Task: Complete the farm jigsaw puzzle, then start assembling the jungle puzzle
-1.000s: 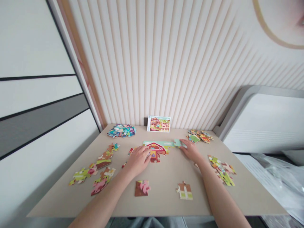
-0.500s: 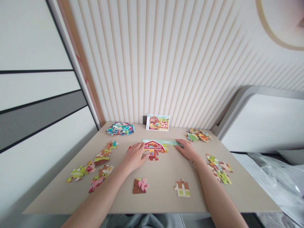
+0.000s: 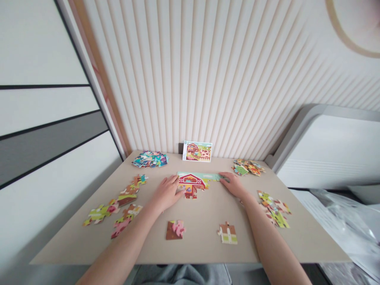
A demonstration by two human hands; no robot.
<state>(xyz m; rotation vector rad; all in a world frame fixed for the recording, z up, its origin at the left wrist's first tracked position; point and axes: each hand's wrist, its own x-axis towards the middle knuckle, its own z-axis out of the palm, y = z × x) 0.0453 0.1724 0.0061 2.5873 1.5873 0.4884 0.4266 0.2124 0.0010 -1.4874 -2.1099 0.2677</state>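
Observation:
A partly joined jigsaw puzzle (image 3: 191,181) with a red barn and a strip of sky lies flat at the middle of the table. My left hand (image 3: 168,193) rests at its left edge, fingers stretched out and thumb apart, covering that side. At the right end of the sky strip, my right hand (image 3: 233,184) has its thumb and fingers around a pale blue puzzle piece (image 3: 218,177), partly hidden by the hand. Nearer me lie a loose pink-and-brown piece (image 3: 175,230) and a fence piece (image 3: 228,233).
A picture card (image 3: 197,151) of the farm leans on the ribbed wall. Loose pieces lie at left (image 3: 101,214) and right (image 3: 276,209). A blue pile (image 3: 150,159) and an orange-green pile (image 3: 248,167) sit at the back. Plastic wrapping (image 3: 341,213) lies beyond the table's right edge.
The gap between the piece at my right hand and the sky strip has narrowed; they now look joined. A red bit left of my left hand is now hidden. The view tilted slightly.

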